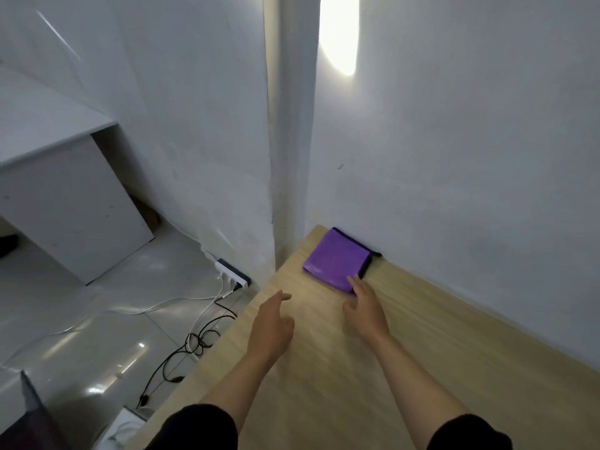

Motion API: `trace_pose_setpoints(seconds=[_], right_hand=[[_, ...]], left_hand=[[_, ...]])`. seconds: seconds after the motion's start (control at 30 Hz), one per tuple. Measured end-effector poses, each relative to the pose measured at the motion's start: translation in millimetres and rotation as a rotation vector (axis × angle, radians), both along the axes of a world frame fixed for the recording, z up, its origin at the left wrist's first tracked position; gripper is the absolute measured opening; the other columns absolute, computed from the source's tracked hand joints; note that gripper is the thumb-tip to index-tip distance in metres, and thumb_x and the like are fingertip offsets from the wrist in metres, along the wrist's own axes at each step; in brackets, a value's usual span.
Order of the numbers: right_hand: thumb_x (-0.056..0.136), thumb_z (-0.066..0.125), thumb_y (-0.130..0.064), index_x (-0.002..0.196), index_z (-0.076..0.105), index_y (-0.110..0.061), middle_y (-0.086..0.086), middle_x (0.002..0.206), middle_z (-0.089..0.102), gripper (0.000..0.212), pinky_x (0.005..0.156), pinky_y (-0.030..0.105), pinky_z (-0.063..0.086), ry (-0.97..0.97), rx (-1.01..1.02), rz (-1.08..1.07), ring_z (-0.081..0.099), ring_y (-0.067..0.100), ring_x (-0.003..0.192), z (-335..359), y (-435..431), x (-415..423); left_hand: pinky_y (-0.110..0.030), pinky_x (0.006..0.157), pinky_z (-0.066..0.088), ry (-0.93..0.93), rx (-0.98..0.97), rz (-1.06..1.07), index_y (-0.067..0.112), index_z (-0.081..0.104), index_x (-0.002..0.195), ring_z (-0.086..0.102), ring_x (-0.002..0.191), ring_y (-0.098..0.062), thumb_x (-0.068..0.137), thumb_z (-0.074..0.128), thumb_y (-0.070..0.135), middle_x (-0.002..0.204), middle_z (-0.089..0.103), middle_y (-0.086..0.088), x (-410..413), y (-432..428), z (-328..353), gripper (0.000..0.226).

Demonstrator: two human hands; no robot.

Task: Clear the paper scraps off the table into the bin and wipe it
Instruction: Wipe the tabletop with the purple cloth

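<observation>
A folded purple cloth [336, 258] with a dark edge lies at the far left corner of the light wooden table [454, 352], against the white wall. My right hand [365, 306] reaches over the table with its fingers spread, and the fingertips touch the cloth's near edge. My left hand [272, 326] hovers over the table's left part, fingers loosely apart and holding nothing. No paper scraps show on the visible tabletop. No bin is clearly in view.
To the left of the table, a power strip [233, 273] with white and black cables [191, 342] lies on the glossy floor. A white cabinet [68, 203] stands further left. A white wall [454, 157] borders the table's far side.
</observation>
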State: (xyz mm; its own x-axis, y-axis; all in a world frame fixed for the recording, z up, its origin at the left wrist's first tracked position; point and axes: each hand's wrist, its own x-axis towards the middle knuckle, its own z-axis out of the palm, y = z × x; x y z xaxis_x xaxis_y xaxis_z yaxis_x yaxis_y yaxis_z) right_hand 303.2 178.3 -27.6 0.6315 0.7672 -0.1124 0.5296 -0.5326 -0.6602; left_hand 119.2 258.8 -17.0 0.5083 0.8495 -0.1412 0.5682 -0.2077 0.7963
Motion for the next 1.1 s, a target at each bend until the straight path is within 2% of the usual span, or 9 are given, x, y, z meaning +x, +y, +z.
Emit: trace_pose_setpoints(seconds=[0.1, 0.2, 0.3, 0.4, 0.5, 0.67, 0.8, 0.93, 1.1], right_hand=[[0.084, 0.053, -0.012, 0.137, 0.042, -0.022, -0.005, 0.148, 0.037, 0.055, 0.106, 0.037, 0.032, -0.215, -0.089, 0.03, 0.034, 0.024, 0.134, -19.2, 17.6, 14.6], [0.077, 0.058, -0.014, 0.111, 0.067, -0.017, 0.003, 0.113, 0.069, 0.035, 0.078, 0.041, 0.047, -0.399, -0.028, 0.01, 0.056, 0.034, 0.094, -26.3, 31.4, 22.7], [0.075, 0.046, -0.026, 0.091, 0.072, -0.012, 0.005, 0.079, 0.072, 0.033, 0.068, 0.039, 0.047, -0.447, 0.158, -0.058, 0.056, 0.032, 0.074, -12.2, 38.4, 23.1], [0.076, 0.051, -0.024, 0.088, 0.072, -0.012, 0.001, 0.073, 0.068, 0.027, 0.073, 0.033, 0.039, -0.469, 0.407, -0.105, 0.049, 0.022, 0.076, 6.9, 32.1, -0.4], [0.075, 0.057, -0.018, 0.086, 0.071, -0.01, 0.001, 0.074, 0.068, 0.019, 0.075, 0.033, 0.041, -0.449, 0.535, -0.046, 0.048, 0.019, 0.077, 11.1, 15.2, -29.3], [0.082, 0.059, -0.033, 0.091, 0.071, -0.025, -0.012, 0.084, 0.068, 0.017, 0.084, 0.028, 0.038, -0.262, 0.521, 0.173, 0.05, 0.011, 0.085, 16.8, -24.0, -85.3], [0.082, 0.055, -0.049, 0.122, 0.057, -0.024, -0.007, 0.123, 0.058, 0.047, 0.102, 0.033, 0.035, -0.02, 0.363, -0.26, 0.048, 0.013, 0.114, 17.2, -24.4, -83.1], [0.067, 0.075, -0.048, 0.131, 0.046, -0.025, -0.004, 0.13, 0.056, 0.073, 0.097, 0.032, 0.045, 0.676, 0.285, -0.374, 0.056, 0.012, 0.113, 21.6, -39.7, -87.3], [0.075, 0.075, -0.028, 0.125, 0.047, -0.023, 0.001, 0.12, 0.061, 0.058, 0.089, 0.033, 0.05, 0.523, 0.201, -0.411, 0.06, 0.015, 0.101, 18.9, -66.6, -133.4]], left_hand=[[-0.022, 0.097, 0.032, -0.004, 0.026, 0.025, 0.02, 0.048, 0.125, 0.042, 0.124, -0.013, 0.088, 0.058, 0.017, 0.129, 0.051, 0.003, 2.0, 11.4, -11.3, 0.039], [-0.021, 0.088, 0.039, -0.14, -0.075, 0.159, 0.017, 0.053, 0.12, 0.051, 0.108, -0.01, 0.086, 0.062, 0.022, 0.116, 0.056, 0.001, 4.7, 15.4, -11.4, 0.035], [-0.022, 0.076, 0.047, -0.237, -0.338, 0.235, 0.014, 0.053, 0.117, 0.058, 0.09, -0.012, 0.082, 0.066, 0.034, 0.099, 0.06, -0.002, 15.8, 17.7, -3.5, 0.042], [-0.028, 0.066, 0.042, -0.463, -0.744, 0.224, 0.011, 0.056, 0.101, 0.048, 0.064, -0.013, 0.077, 0.063, 0.051, 0.072, 0.05, 0.001, 25.1, 18.7, 17.1, 0.047], [-0.038, 0.075, 0.042, -0.628, -1.052, 0.199, 0.014, 0.071, 0.068, 0.05, 0.071, -0.019, 0.088, 0.049, 0.05, 0.072, 0.054, -0.004, 30.0, 21.1, 31.9, 0.047], [-0.037, 0.071, 0.052, -0.633, -1.22, 0.14, 0.007, 0.061, 0.098, 0.06, 0.079, -0.026, 0.082, 0.059, 0.019, 0.096, 0.062, -0.017, 15.1, 10.9, 23.4, 0.02], [-0.038, 0.073, 0.054, -0.564, -1.327, 0.099, 0.008, 0.061, 0.102, 0.063, 0.086, -0.027, 0.078, 0.05, 0.006, 0.099, 0.067, -0.016, -0.1, 10.9, 23.0, 0.027], [-0.038, 0.083, 0.049, -0.411, -1.339, -0.068, 0.009, 0.064, 0.101, 0.062, 0.093, -0.028, 0.077, 0.048, 0.008, 0.1, 0.069, -0.013, -26.3, 7.0, 27.8, 0.029], [-0.032, 0.076, 0.046, -0.343, -0.909, -0.066, 0.017, 0.067, 0.105, 0.057, 0.104, -0.025, 0.071, 0.059, 0.016, 0.114, 0.065, -0.01, -55.7, -1.8, 20.7, 0.035]])
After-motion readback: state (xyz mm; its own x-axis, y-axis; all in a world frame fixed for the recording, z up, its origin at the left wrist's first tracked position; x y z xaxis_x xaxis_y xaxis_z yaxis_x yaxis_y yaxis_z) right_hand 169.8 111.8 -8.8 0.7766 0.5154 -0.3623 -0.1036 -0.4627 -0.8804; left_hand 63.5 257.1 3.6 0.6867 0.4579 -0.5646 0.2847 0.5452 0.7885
